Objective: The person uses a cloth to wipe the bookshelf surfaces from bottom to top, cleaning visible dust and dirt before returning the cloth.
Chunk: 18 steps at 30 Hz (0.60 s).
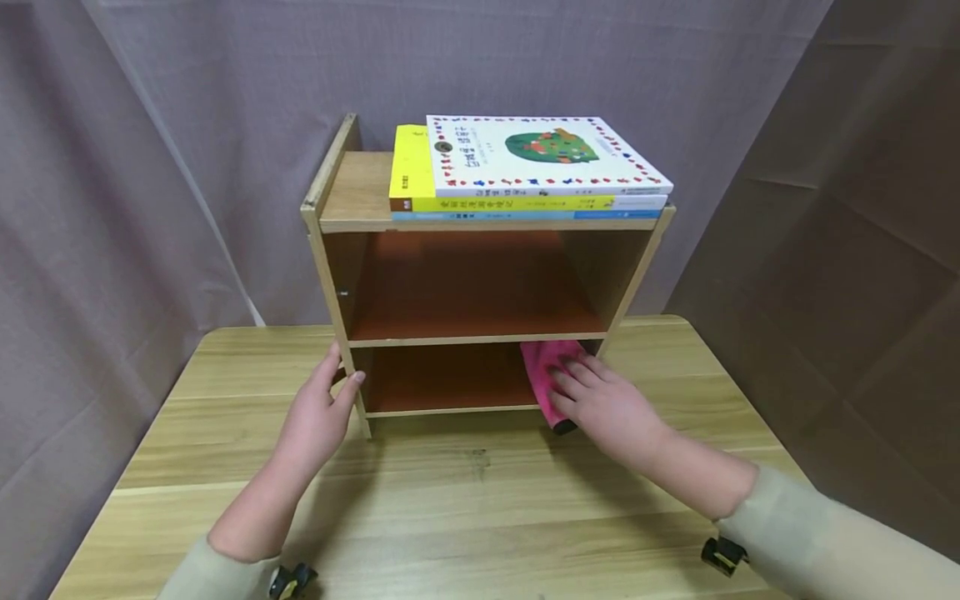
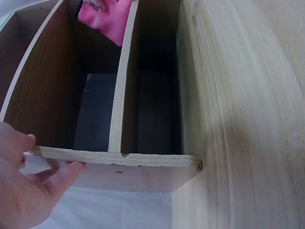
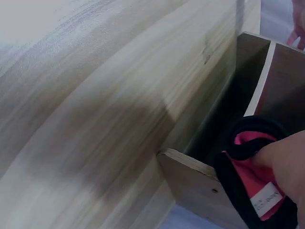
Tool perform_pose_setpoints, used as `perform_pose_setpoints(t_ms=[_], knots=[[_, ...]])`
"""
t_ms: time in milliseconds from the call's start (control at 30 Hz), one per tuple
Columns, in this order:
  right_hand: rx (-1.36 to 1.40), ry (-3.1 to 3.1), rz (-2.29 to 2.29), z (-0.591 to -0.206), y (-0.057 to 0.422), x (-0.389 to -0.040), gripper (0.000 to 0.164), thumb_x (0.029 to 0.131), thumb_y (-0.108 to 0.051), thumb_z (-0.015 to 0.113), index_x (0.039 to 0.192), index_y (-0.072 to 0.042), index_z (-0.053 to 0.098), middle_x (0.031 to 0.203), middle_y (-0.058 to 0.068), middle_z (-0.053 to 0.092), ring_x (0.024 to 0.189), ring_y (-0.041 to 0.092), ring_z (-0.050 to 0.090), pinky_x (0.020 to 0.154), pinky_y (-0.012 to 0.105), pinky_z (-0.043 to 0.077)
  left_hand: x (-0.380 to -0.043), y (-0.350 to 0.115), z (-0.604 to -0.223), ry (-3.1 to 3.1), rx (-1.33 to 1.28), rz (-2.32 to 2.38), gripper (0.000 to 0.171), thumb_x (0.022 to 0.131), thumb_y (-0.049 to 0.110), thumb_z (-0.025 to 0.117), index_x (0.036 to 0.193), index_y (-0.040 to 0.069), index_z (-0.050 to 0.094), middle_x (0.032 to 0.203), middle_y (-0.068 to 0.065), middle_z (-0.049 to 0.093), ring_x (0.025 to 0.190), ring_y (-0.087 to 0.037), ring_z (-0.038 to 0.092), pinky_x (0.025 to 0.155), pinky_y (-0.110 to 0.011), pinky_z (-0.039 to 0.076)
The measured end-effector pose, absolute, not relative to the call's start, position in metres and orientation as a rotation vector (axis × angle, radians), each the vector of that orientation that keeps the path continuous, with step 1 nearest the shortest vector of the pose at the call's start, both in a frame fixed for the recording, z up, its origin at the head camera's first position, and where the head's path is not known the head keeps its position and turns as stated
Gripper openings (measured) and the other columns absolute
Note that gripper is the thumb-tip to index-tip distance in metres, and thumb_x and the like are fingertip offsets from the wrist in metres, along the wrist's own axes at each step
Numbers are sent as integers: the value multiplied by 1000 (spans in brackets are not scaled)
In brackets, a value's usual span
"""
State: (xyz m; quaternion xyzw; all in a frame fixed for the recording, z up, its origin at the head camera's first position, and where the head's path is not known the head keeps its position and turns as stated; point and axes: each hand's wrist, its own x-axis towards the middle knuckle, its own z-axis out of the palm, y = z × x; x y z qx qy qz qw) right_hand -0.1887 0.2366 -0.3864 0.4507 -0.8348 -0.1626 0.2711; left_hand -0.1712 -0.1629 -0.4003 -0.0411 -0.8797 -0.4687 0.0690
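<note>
A small wooden bookshelf [image 1: 480, 340] stands on the table. My left hand [image 1: 318, 408] holds the front edge of its left side panel, thumb on one face and fingers on the other, as the left wrist view shows. My right hand [image 1: 611, 408] grips a pink cloth [image 1: 542, 379] at the right end of the lower compartment, partly inside it. In the right wrist view the cloth [image 3: 248, 179] has black trim and a white label [image 3: 267, 198]; the hand hides part of it.
Several picture books [image 1: 551, 158] lie stacked on the bookshelf's top, a white one uppermost over a yellow one. The wooden table [image 1: 465, 517] extends in front. A grey curtain [image 1: 225, 125] hangs behind, with a brown cloth wall [image 1: 862, 250] at the right.
</note>
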Motion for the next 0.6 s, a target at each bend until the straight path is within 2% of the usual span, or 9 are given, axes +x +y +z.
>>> perform_pose_setpoints(t_ms=[100,200,333,433,600], knots=[[1213,-2215,-378,-391,237,-191,37,89,-4,35,102,-10,70,117,12,67,111,35,60,105,51,43,-171,-163,-401,-2653,-118,-1416,69,105,40,47,160,16,13,162,-12,24,140,-35,37,111,-57,35],[1212,-2188,-334,-394,237,-193,35,89,-6,38,101,-10,70,114,13,68,109,35,61,104,51,44,-171,-163,-401,-2649,-119,-1418,70,104,43,47,160,16,14,162,-11,23,140,-35,37,111,-57,35],[1197,-2178,-280,-398,234,-194,25,86,-7,53,104,-8,70,112,14,69,109,36,62,105,50,44,-171,-163,-401,-2646,-115,-1421,70,104,43,47,160,16,14,162,-11,22,141,-35,36,111,-57,35],[1164,-2190,-240,-402,230,-193,28,80,-6,64,107,-6,69,110,15,69,112,37,61,105,50,45,-171,-163,-402,-2652,-113,-1423,70,104,43,47,160,17,13,162,-11,21,141,-35,36,112,-57,34],[1109,-2187,-182,-413,223,-193,32,78,-4,65,109,-4,68,107,15,69,111,38,62,103,50,47,-172,-163,-402,-2646,-118,-1420,68,104,43,46,160,21,13,162,-10,22,141,-36,36,111,-58,34]])
